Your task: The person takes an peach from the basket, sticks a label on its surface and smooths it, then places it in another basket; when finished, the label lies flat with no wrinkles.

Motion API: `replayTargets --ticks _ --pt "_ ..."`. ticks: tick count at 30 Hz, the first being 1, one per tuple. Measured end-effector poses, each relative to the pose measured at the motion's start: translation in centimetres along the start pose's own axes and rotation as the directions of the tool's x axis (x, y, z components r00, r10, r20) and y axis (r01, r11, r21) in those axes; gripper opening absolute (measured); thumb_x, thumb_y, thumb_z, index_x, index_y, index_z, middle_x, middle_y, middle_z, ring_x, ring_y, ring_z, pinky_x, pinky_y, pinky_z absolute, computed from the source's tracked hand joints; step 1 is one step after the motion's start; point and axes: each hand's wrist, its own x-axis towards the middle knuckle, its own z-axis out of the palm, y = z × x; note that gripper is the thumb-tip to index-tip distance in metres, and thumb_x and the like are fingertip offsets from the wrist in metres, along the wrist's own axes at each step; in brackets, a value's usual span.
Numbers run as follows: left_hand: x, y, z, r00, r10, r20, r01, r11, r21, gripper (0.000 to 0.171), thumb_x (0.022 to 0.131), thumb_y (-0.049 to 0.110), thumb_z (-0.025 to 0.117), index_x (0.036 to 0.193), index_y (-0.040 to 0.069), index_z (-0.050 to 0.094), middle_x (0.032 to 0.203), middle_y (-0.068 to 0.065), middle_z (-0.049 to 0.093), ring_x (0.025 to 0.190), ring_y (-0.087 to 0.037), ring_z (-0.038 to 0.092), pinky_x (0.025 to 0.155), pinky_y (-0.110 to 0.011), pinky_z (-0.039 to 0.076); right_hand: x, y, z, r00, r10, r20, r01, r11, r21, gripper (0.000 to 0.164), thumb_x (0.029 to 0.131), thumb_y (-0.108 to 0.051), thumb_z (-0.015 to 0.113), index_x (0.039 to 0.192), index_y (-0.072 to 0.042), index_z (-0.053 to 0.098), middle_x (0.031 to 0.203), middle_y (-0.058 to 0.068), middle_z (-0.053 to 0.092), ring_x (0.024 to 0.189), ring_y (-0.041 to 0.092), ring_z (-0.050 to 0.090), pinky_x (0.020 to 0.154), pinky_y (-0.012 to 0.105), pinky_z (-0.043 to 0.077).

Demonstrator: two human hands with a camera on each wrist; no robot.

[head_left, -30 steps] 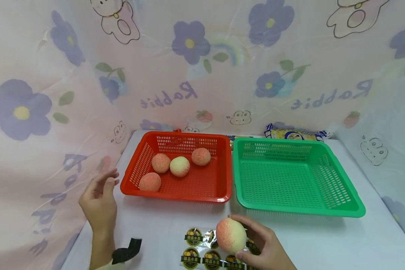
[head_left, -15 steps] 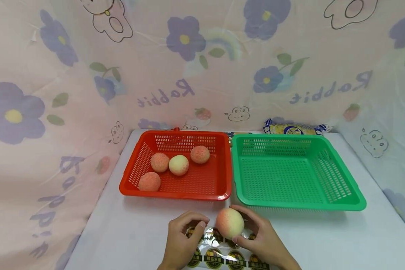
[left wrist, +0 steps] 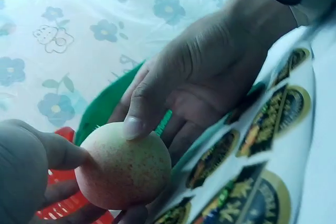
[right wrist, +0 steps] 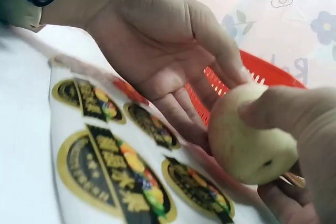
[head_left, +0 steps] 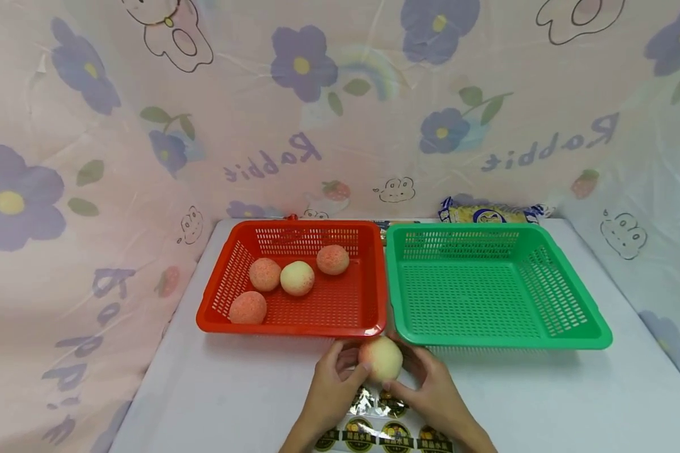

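Note:
A pale yellow peach with a pink blush is held between both hands, just above a sheet of round black-and-gold stickers. My left hand grips its left side, the thumb pressing the front. On the other side my right hand curls its thumb and fingers round the fruit. The right wrist view shows a small dark spot on the underside of the peach. In the left wrist view both thumbs touch the peach. The hands cover part of the sticker sheet.
Behind the hands, a red basket contains several peaches, one of them pale. A green basket stands beside it on the right. A yellow-and-blue packet lies behind the green basket, against the patterned curtain.
My left hand has come from beside the red basket to the right and taken hold of the peach. The right hand has moved the peach slightly away from me, toward the baskets.

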Motion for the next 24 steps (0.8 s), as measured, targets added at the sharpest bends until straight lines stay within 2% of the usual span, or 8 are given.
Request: replayTargets --ticks 4,9,16,18,20,24 --pt "0.2 -0.5 0.1 0.999 0.021 0.027 -0.020 0.999 -0.037 0.049 0.094 0.014 0.070 0.140 0.016 0.053 0.132 -0.012 0.059 0.120 -0.024 0.063 0.092 -0.028 0.057 0.0 0.3 0.2 0.999 -0.010 -0.040 0.006 0.995 -0.095 0.074 0.082 -0.023 0.085 0.147 -0.015 0.050 0.151 0.004 0.050 0.138 0.024 0.048 0.108 0.023 0.043" --pt "0.4 -0.8 0.1 1.000 0.025 0.018 -0.024 0.999 -0.033 0.052 0.090 0.014 0.075 0.137 0.018 0.056 0.129 -0.012 0.063 0.116 -0.024 0.065 0.089 -0.028 0.058 0.0 0.5 0.3 0.997 -0.023 -0.074 0.014 0.993 -0.118 0.072 0.082 -0.021 0.084 0.146 -0.016 0.051 0.148 0.005 0.053 0.133 0.025 0.054 0.105 0.024 0.046" --pt "0.4 -0.6 -0.3 1.000 0.014 -0.004 -0.014 0.995 0.096 0.053 0.088 0.027 0.079 0.135 0.019 0.055 0.124 -0.008 0.066 0.110 -0.022 0.068 0.083 -0.027 0.060 -0.1 0.8 -0.2 0.998 -0.007 -0.065 -0.004 0.987 -0.163 0.072 0.084 -0.027 0.082 0.147 -0.011 0.050 0.143 0.003 0.057 0.120 0.018 0.064 0.099 0.028 0.053" --pt "0.4 -0.6 -0.5 0.999 0.036 -0.003 -0.035 0.991 0.130 0.052 0.088 0.030 0.079 0.134 0.019 0.056 0.123 -0.006 0.066 0.108 -0.022 0.068 0.081 -0.027 0.060 0.0 0.8 -0.2 0.998 -0.003 -0.062 -0.008 0.986 -0.166 0.072 0.084 -0.028 0.082 0.146 -0.011 0.050 0.143 0.003 0.057 0.120 0.018 0.064 0.099 0.031 0.054" --pt "0.4 -0.5 -0.9 0.998 0.067 -0.009 -0.065 0.984 0.168 0.051 0.088 0.030 0.079 0.133 0.019 0.057 0.122 -0.006 0.066 0.106 -0.022 0.069 0.079 -0.028 0.060 0.0 0.7 -0.3 0.998 -0.018 -0.068 0.003 0.978 -0.211 0.071 0.084 -0.029 0.083 0.145 -0.011 0.052 0.141 0.002 0.059 0.118 0.016 0.065 0.099 0.030 0.053" --pt "-0.4 -0.1 -2.5 0.990 0.135 -0.045 -0.116 0.950 0.291 0.045 0.087 0.029 0.080 0.127 0.020 0.063 0.117 -0.001 0.068 0.103 -0.023 0.068 0.081 -0.031 0.060 -0.4 0.3 -0.5 0.990 -0.086 -0.112 0.043 0.939 -0.343 0.065 0.081 -0.029 0.085 0.139 -0.014 0.059 0.133 0.000 0.065 0.112 0.018 0.068 0.099 0.024 0.052"
